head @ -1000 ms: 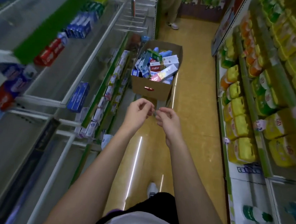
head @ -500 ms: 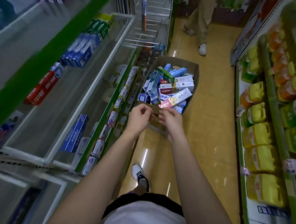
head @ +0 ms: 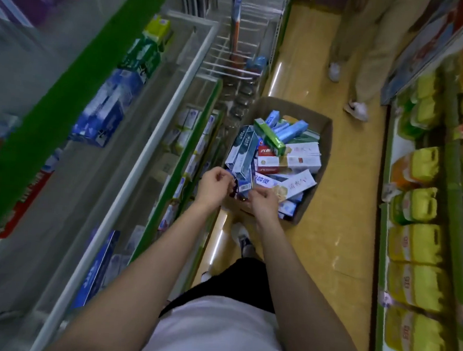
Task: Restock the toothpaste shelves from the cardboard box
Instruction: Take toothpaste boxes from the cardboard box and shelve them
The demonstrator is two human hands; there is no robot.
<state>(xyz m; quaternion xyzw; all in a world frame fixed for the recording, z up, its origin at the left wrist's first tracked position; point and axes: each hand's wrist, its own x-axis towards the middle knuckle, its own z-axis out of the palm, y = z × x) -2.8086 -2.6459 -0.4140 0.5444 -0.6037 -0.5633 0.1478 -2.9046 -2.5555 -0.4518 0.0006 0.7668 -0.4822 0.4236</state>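
Dozens of glossy rectangular toothpaste cartons (head: 280, 156) lie jumbled in the brown cardboard box (head: 322, 151) on the floor, just beyond your hands. Your left hand (head: 214, 186) and right hand (head: 262, 203) meet over its near rim, fingers curled; whether they pinch anything, you cannot tell. Glass shelves (head: 134, 153) stand to their left.

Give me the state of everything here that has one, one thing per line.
cardboard box: open-topped, on the floor, piled with toothpaste cartons
left hand: fingers curled, no carton held
right hand: fingers curled, no carton held
green carton: lying tilted atop the pile
left shelves: partly stocked, with gaps
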